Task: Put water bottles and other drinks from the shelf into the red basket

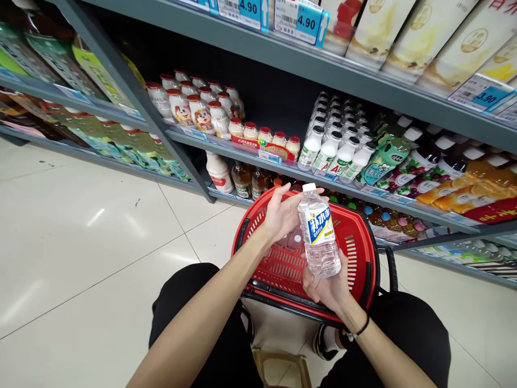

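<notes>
- Bottle (319, 234): clear plastic with a white cap and a blue, white and yellow label; it is held above the basket, tilted, its cap leaning slightly toward the left hand.
- Right hand (329, 288): grip closed about the lower end of the bottle, thumb along one side and fingers curled beneath the base. A black band (364, 325) circles the wrist.
- Left hand (280, 215): grip spread, thumb raised apart; the fingers extend behind the upper part of the bottle, their tips showing beyond its neck. Whether they touch it cannot be told.
- Basket (365, 242): red, slotted walls with black trim, between the person's knees. A package (293, 238), partly hidden, lies inside.
- Shelf (242, 40): grey, directly ahead of the basket. Its middle level bears, from left to right, white bottles with red caps (202, 116), small yogurt drinks (264, 139), white bottles with black caps (323, 148) and orange juice bottles (464, 191).
- Upper level: pale cartons (420, 35) above price tags (306, 22), two of which read 4.90 and one 3.90.
- Floor (100, 231): cream tiles with dark joints, reflecting the lights; the person's black trousers (189, 307) flank the basket.
</notes>
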A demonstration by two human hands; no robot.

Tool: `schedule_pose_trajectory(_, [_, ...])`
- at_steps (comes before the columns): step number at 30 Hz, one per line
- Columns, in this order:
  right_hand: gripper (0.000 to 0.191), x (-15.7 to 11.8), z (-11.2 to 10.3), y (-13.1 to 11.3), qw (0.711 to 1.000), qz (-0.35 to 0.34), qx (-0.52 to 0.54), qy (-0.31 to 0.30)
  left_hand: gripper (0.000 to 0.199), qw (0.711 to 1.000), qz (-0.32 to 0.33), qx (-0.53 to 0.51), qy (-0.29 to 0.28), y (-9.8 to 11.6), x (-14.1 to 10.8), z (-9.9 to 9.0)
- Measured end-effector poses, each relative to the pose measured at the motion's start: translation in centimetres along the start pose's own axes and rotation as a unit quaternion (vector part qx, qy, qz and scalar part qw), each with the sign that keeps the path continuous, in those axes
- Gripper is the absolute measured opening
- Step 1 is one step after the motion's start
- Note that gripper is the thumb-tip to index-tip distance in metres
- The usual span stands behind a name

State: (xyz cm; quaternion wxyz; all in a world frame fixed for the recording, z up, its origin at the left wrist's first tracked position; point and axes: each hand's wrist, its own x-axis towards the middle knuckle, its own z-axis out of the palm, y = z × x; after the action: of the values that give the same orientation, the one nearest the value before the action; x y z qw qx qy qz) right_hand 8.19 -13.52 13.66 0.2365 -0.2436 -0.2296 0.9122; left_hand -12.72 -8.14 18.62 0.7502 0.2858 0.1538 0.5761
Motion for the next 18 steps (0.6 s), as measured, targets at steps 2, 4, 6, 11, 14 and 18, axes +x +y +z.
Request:
schedule_pose_trajectory(2, [0.081, -0.03, 0.09, -0.07, 1.0, 0.002, 0.007, 0.001, 0.089, 1.0, -0.001, 0.0, -0.003, -0.09, 0.08, -0.05])
schedule_pose_trajectory(4, [0.084, -0.04, 0.14, -0.09, 1.0, 0.003, 0.009, 0.002, 0.088, 1.0, 0.0, -0.001, -0.005, -0.14, 0.16, -0.11])
schedule_pose_trajectory(6, [0.085, -0.03, 0.12, -0.05, 1.0, 0.003, 0.009, 0.007, 0.088, 1.0, 0.0, 0.0, -0.004, -0.17, 0.21, -0.16])
schedule_pose_trajectory(11, [0.087, 0.13, -0.1, 0.08, 0.999, 0.005, 0.012, 0.03, 0.087, 1.0, 0.002, 0.007, 0.007, -0.18, 0.23, -0.2])
schedule_pose_trajectory(14, [0.085, 0.2, -0.1, 0.02, 1.0, -0.002, 0.007, 0.031, 0.082, 0.999, 0.008, 0.01, 0.03, -0.13, 0.22, -0.15])
schedule_pose_trajectory(18, [0.086, -0.02, 0.13, -0.38, 1.0, -0.019, -0.011, 0.019, 0.076, 0.997, 0.011, -0.001, 0.077, -0.05, 0.4, -0.08])
